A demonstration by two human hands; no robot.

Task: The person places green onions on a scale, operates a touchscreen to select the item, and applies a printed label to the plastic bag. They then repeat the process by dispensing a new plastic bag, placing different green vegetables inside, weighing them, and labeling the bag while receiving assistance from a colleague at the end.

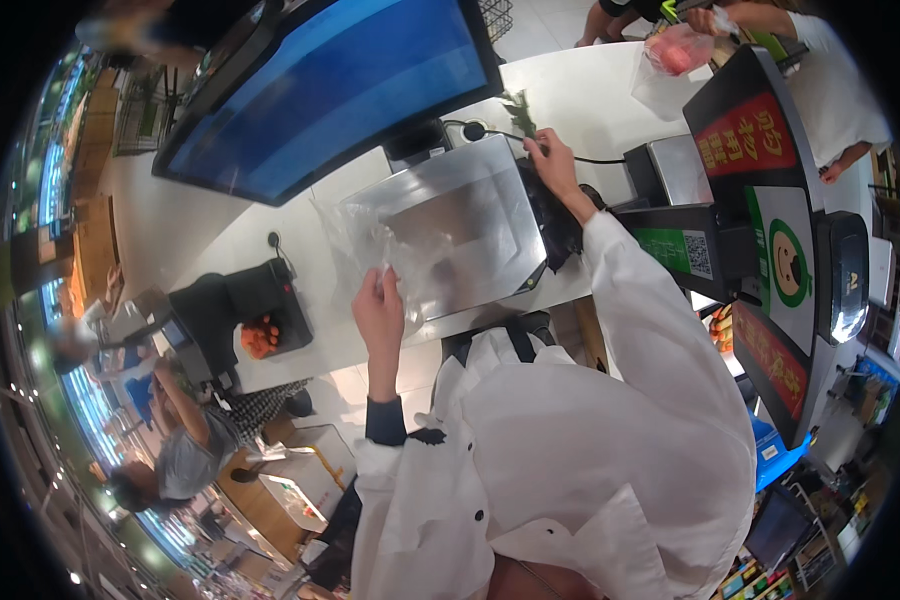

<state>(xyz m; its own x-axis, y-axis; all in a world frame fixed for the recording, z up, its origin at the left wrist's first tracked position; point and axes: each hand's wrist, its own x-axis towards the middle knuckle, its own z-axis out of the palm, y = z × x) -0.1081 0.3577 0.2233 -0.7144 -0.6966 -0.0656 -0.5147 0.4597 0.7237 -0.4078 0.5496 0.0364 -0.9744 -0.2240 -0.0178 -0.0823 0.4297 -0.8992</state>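
Note:
My left hand (379,304) pinches a transparent plastic bag (364,229) by its edge. The thin film spreads over the left part of a stainless-steel scale plate (499,199) on the white counter. Beyond the far right corner of the plate, my right hand (557,166) grips a small bunch of leafy greens (521,114) by its lower end, leaves pointing away from me. A crumpled black bag (551,214) lies beneath my right wrist, along the plate's right side.
A large monitor (337,97) rises behind the scale. Left on the counter (337,330) are a black device (247,300) and an orange-red item (259,337). At right stands a display unit (784,255) bearing writing. Another person's hand (701,21) is near a bagged pink item (677,51).

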